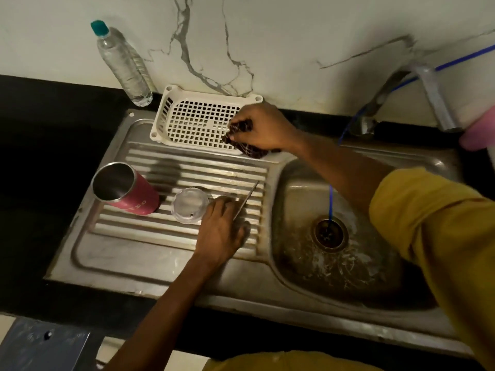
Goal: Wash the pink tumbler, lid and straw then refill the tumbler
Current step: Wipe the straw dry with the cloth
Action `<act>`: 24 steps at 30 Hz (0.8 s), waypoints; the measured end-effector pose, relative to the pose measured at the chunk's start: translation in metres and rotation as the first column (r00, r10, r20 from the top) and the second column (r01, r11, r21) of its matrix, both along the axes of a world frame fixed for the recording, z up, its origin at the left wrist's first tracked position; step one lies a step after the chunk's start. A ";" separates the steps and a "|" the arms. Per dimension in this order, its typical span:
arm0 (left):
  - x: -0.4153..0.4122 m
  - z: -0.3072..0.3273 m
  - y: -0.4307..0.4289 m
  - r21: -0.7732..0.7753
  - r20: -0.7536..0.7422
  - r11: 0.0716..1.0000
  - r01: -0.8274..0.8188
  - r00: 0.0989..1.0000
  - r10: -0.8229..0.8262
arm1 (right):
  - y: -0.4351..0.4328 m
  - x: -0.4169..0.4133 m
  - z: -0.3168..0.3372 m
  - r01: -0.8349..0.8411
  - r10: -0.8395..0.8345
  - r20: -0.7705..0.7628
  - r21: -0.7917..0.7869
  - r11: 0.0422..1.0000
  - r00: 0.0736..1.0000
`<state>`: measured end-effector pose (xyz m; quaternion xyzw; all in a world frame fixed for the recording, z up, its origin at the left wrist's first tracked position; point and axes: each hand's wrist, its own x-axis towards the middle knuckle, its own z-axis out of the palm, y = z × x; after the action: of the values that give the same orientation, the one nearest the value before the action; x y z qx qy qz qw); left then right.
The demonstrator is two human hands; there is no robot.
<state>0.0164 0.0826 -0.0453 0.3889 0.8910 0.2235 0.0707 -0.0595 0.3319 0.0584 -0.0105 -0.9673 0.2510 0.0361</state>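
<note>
Pink, steel grey and mustard yellow lay under your eyes.
Your tumbler [134, 195] was pink outside with pale lettering and bare steel grey inside; the lid [189, 205] was clear and the straw [249, 196] silver. The basket [198, 121] was white, pierced in a square grid. The cloth [242, 135] was dark maroon with pale crackled lines. The bottle [123, 62] was clear, its cap [99, 27] teal. The wall [294, 36] was white with grey veins, the counter [40, 124] black, the sink [120, 253] dull grey, the tube [331, 199] blue, your sleeve [428, 223] mustard yellow.
</note>
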 end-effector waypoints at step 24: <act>-0.007 0.017 -0.016 0.310 0.219 0.931 -0.193 0.967 0.127 | -0.025 -0.122 -0.040 0.126 -0.127 -0.065 -0.011 0.992 0.990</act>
<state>0.0096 0.0671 -0.0283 0.2973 0.8587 0.4110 0.0732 -0.1813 0.3071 0.0179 -0.0636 -0.9620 0.2518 0.0838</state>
